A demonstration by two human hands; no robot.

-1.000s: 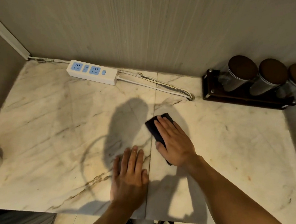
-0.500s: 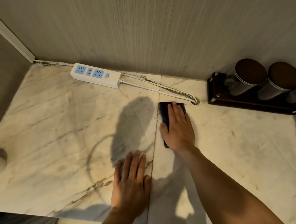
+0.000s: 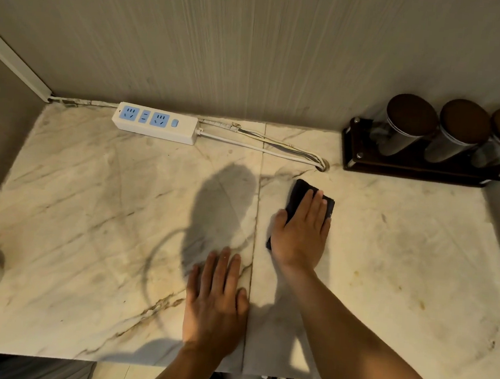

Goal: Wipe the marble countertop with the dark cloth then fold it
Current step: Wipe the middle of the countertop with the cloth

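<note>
pale marble worktop (image 3: 88, 204) against a grey striped wall, a power strip (image 3: 156, 123) at the back edge and a jar rack (image 3: 421, 170) in the back right corner. my right hand (image 3: 301, 234) lies flat, fingers together, pressing the dark cloth (image 3: 298, 194) just right of the centre seam, near the cable. my left hand (image 3: 214, 305) rests spread by the front edge. i judge this mid-wipe; next i'd sweep toward the speckled right side, folding later

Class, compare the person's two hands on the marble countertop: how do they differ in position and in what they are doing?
The right hand presses the dark cloth; the left hand lies on bare marble countertop. The right hand is farther from the person, the left hand near the front edge. Both lie flat, palm down.
</note>
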